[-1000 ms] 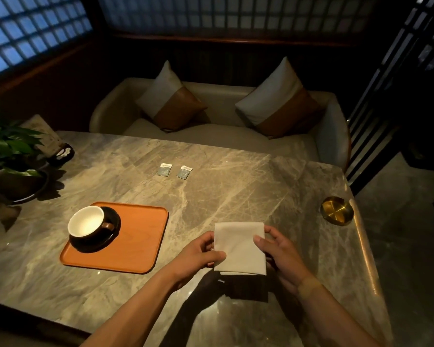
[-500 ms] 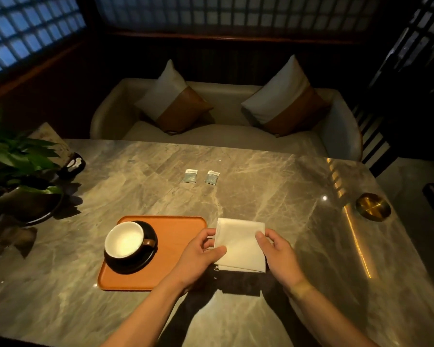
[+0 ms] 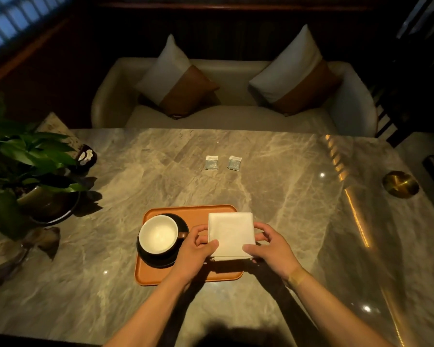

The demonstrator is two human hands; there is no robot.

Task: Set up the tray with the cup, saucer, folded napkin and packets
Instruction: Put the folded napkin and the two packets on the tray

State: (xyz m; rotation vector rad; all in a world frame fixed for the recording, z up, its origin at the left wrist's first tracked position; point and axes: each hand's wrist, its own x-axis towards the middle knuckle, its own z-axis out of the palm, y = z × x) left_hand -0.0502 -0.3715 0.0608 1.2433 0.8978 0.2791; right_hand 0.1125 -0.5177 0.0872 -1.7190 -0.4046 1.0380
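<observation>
An orange tray [image 3: 193, 211] lies on the marble table in front of me. On its left half a cup [image 3: 158, 234] with a white inside stands on a black saucer [image 3: 161, 260]. A white folded napkin [image 3: 231, 234] is held over the tray's right half, its right edge reaching past the tray's rim. My left hand [image 3: 198, 249] pinches its left edge and my right hand [image 3: 271, 246] pinches its right edge. Whether the napkin rests on the tray I cannot tell. Two small packets [image 3: 211, 162] [image 3: 234, 163] lie side by side farther back on the table.
A potted plant [image 3: 28, 171] in a dish stands at the left edge. A small dark dish [image 3: 87, 156] sits behind it. A brass ashtray [image 3: 400, 184] is at the far right. A sofa with two cushions [image 3: 226, 96] faces the table's far side.
Both hands carried the napkin leftward, from the bare table to above the tray's right half. The camera view shifted, so the tray now sits in the centre.
</observation>
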